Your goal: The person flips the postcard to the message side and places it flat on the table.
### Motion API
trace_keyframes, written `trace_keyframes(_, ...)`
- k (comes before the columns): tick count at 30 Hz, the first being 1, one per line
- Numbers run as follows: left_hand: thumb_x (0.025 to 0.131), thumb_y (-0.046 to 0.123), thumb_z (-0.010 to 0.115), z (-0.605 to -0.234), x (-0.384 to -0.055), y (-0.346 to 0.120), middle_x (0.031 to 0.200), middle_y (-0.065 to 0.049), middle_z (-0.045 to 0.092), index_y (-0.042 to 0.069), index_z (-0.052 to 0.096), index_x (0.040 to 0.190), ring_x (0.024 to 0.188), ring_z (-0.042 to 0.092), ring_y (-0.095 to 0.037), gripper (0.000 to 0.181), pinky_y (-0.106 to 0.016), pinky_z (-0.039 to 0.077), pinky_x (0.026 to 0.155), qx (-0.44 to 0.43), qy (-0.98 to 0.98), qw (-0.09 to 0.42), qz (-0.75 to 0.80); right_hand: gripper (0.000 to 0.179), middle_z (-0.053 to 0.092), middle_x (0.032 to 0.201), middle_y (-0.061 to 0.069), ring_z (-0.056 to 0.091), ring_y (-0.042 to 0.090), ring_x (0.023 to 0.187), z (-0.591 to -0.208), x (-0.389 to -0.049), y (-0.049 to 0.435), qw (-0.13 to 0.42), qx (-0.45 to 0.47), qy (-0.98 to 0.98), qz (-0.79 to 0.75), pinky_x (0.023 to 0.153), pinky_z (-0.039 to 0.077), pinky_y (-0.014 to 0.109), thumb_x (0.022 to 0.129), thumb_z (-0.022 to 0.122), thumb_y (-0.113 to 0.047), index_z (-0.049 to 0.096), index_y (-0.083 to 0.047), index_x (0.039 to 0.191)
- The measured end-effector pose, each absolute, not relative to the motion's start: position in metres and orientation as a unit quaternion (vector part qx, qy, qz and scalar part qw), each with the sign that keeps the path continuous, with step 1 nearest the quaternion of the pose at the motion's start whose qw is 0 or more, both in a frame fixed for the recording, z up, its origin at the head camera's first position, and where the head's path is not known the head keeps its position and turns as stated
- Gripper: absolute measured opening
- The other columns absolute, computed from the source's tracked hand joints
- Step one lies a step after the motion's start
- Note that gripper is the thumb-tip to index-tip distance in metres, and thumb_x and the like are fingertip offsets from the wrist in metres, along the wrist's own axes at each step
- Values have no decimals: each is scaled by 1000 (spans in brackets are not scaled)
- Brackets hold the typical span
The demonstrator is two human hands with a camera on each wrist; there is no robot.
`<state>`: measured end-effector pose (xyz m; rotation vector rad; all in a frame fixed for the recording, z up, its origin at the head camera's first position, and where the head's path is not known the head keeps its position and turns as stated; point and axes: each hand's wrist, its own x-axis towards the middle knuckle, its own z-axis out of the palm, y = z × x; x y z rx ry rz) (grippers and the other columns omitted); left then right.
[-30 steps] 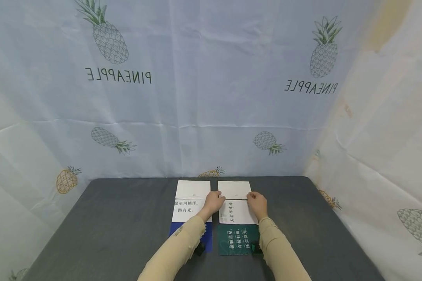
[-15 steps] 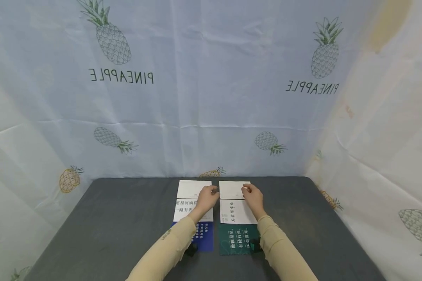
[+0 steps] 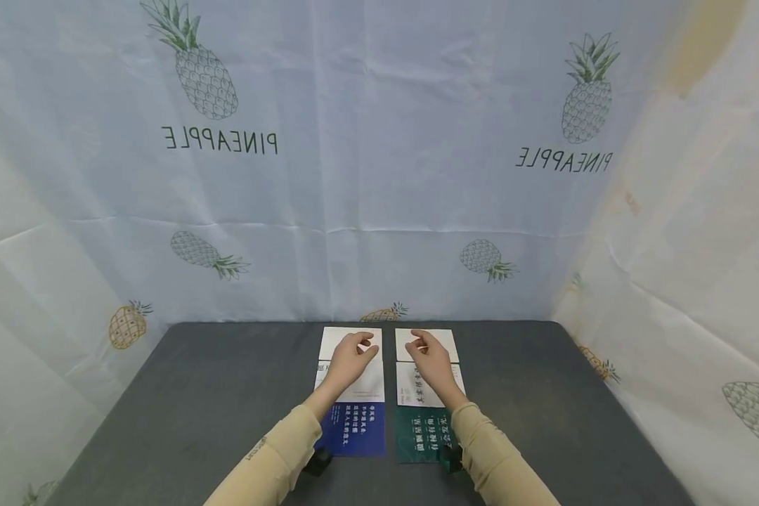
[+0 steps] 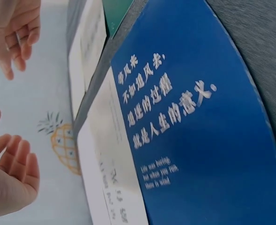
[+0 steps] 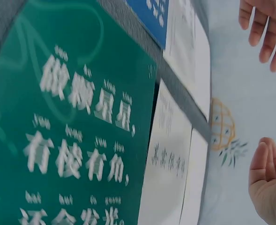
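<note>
Two columns of cards lie on the dark table. The left column has a white card (image 3: 330, 341) at the back, a white card with black writing (image 3: 372, 385) in the middle and a blue card (image 3: 357, 430) in front. On the right are a white card (image 3: 446, 343), a white card with vertical writing (image 3: 410, 388) and a green card (image 3: 419, 433). My left hand (image 3: 349, 362) hovers over the left white cards, fingers loosely bent. Mirroring it, my right hand (image 3: 433, 364) is over the right white cards. Both wrist views show the hands holding nothing.
The dark table (image 3: 228, 407) extends to both sides of the cards. Behind it hangs a pale pineapple-print cloth (image 3: 379, 176), and similar cloth (image 3: 683, 337) closes in the sides. A small black device (image 3: 318, 462) sits at the left wrist.
From the right column's left and right edges, my hands have come away. The left hand has moved left over its own column, the right hand inward. The cards stay in place.
</note>
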<state>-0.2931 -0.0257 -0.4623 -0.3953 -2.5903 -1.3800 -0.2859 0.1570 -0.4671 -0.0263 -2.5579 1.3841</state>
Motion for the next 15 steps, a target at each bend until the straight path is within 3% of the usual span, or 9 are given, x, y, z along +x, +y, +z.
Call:
trace_keyframes(10, 83, 24, 67, -476, -275, -57, 97, -16, 61, 0, 63, 114, 72, 54, -14, 40, -26, 44, 62, -94, -878, 98, -459, 46, 62, 109, 17, 60, 22, 88, -472, -268, 135, 94, 50, -872, 478, 67, 49, 31, 88, 62, -20, 51, -6, 131)
trace_keyframes(15, 80, 24, 69, -487, -271, -68, 104, -21, 57, -2, 61, 115, 79, 54, -22, 45, -32, 45, 67, -56, -880, 102, -461, 48, 59, 114, 21, 59, 24, 89, -479, -263, 130, 76, 72, -879, 465, 66, 49, 31, 88, 62, -20, 49, -6, 133)
